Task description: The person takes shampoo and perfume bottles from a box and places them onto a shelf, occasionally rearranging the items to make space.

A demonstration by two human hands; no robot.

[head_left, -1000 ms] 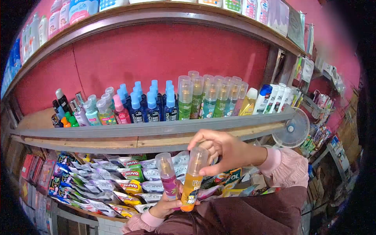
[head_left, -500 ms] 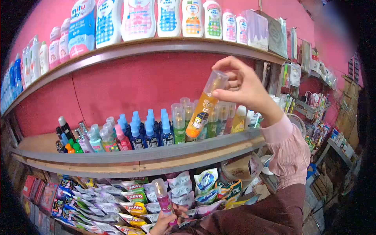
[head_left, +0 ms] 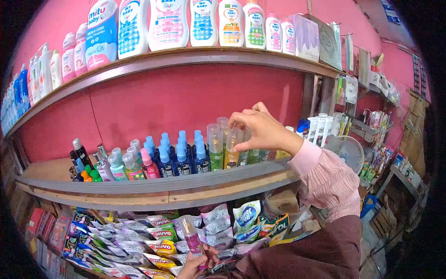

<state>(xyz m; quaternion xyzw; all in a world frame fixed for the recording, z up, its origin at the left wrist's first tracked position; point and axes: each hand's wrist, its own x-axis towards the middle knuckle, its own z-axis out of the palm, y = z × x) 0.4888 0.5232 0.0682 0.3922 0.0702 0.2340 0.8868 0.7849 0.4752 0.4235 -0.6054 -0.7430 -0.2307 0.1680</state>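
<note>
My right hand (head_left: 265, 130) reaches to the middle shelf, its thumb and fingers closed around the clear cap of an amber spray bottle (head_left: 230, 159). This bottle stands upright in the row, beside a green spray bottle (head_left: 216, 156) with a similar clear cap. Low in the view, my left hand (head_left: 191, 268) grips a pink-purple spray bottle (head_left: 193, 242), slightly tilted, with a clear cap. Its lower end is hidden by the fingers.
Blue-capped spray bottles (head_left: 183, 162) stand left of the amber one. Baby powder bottles (head_left: 168, 28) line the upper shelf (head_left: 195, 56). Below the middle shelf's front edge (head_left: 139, 186) lie several packets (head_left: 162, 247). A white fan (head_left: 351, 153) is at the right.
My right hand has lowered the amber bottle from in front of the shelf, where it was tilted, into the row of bottles. My left hand still holds the pink-purple bottle.
</note>
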